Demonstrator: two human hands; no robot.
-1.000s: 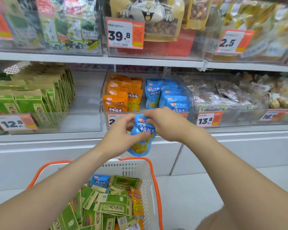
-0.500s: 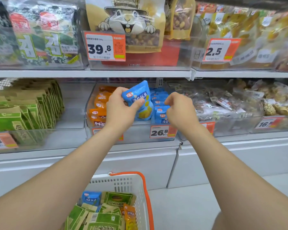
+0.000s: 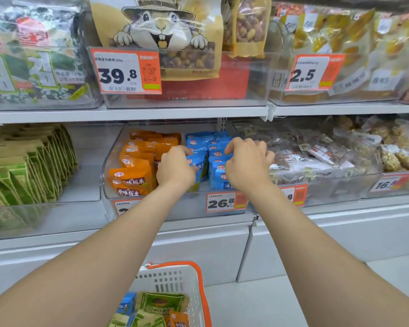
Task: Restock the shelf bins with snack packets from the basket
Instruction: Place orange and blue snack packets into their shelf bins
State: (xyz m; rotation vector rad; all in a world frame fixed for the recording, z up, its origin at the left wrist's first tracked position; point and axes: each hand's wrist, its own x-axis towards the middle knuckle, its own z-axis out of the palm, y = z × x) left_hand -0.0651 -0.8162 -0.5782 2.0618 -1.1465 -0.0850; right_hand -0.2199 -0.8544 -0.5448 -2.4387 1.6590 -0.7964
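A clear shelf bin (image 3: 109, 161) on the middle shelf holds orange packets (image 3: 134, 175) on its left and blue packets (image 3: 219, 172) on its right. My left hand (image 3: 175, 169) grips a blue snack packet (image 3: 200, 165) and has it down among the front blue ones. My right hand (image 3: 247, 165) rests on the blue row to the right, fingers curled over the packet tops. Below, the white basket with an orange rim (image 3: 202, 286) holds green, blue and orange packets (image 3: 159, 305).
A bin of green packets (image 3: 26, 166) stands to the left, and a bin of clear-wrapped snacks (image 3: 316, 152) to the right. The upper shelf carries large bags behind price tags (image 3: 126, 70). A grey cabinet front and pale floor lie below.
My left hand has carried the blue packet from above the basket up into the bin and lowered it into the blue row. My right hand moved onto that row.
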